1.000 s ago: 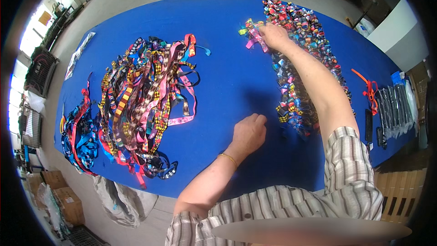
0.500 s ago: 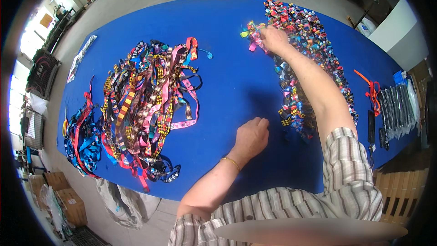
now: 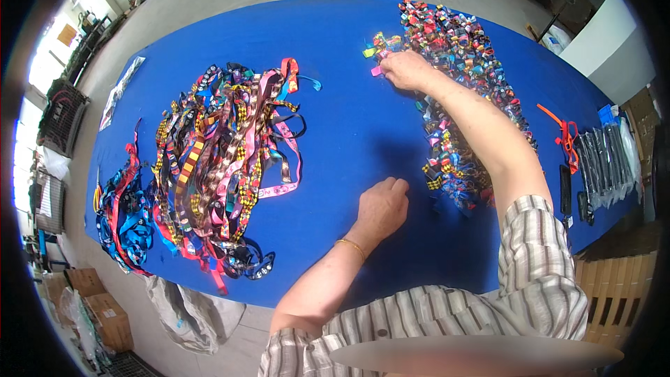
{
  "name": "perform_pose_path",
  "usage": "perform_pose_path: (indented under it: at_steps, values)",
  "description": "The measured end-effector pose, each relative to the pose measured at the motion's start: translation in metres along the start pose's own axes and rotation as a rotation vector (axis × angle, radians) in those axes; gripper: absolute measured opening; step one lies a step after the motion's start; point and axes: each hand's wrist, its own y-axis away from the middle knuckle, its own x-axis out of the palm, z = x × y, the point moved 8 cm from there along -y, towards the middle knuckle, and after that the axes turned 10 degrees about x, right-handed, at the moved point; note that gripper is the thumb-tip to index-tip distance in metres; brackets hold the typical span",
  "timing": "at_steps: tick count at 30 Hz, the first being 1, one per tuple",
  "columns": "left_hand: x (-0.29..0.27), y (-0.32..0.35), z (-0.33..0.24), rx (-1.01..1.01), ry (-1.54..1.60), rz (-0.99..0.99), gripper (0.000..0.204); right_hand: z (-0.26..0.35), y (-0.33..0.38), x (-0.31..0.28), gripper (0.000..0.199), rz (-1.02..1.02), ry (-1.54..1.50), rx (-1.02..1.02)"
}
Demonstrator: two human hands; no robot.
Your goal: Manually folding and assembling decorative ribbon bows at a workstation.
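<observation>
Out at the far right of the blue table, my right hand (image 3: pixel 407 70) is bent over a small cluster of bright folded ribbon pieces (image 3: pixel 380 45). A pink ribbon piece (image 3: pixel 377 70) pokes out at its fingertips, and the fingers are closed there. This cluster lies at the left edge of a long, dense strip of small colourful folded ribbon pieces (image 3: pixel 471 56). My left hand (image 3: pixel 383 204) rests low over the near middle of the table, fingers curled in. Whatever it may hold is hidden.
A big heap of patterned straps (image 3: pixel 209 160) covers the table's left part, beside a smaller blue and red bunch (image 3: pixel 125 223). Orange-handled scissors (image 3: pixel 569 141) and a row of black packs in clear plastic (image 3: pixel 608 160) lie at the right edge. Cardboard boxes (image 3: pixel 108 318) stand on the floor.
My right hand has shifted a little left and nearer, covering more of the bright ribbon cluster. The left hand has stayed almost in place.
</observation>
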Motion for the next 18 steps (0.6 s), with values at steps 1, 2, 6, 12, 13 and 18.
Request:
perform_pose_path:
  at_steps: [1,2,6,12,13,18]
  values:
    - [0.000,0.001,0.001,-0.009,-0.002,0.004,0.012,0.003,0.001,0.001,0.020,0.019,-0.036,0.028]
    - [-0.002,0.002,0.001,-0.013,-0.003,0.004,0.012,0.007,0.002,0.003,0.023,0.037,-0.073,0.055]
    - [-0.002,-0.001,-0.003,-0.006,0.006,0.001,0.011,0.001,0.003,0.015,0.025,0.052,-0.094,0.077]
    - [-0.003,-0.001,-0.005,0.005,0.018,-0.011,0.011,-0.001,0.006,0.011,0.027,0.060,-0.081,0.063]
    - [-0.004,-0.001,-0.005,0.010,0.017,-0.018,0.011,0.003,0.008,0.007,0.027,0.065,-0.056,0.052]
    - [-0.004,0.000,-0.003,0.005,-0.006,-0.009,0.010,0.047,0.044,-0.030,0.025,0.152,-0.025,-0.079]
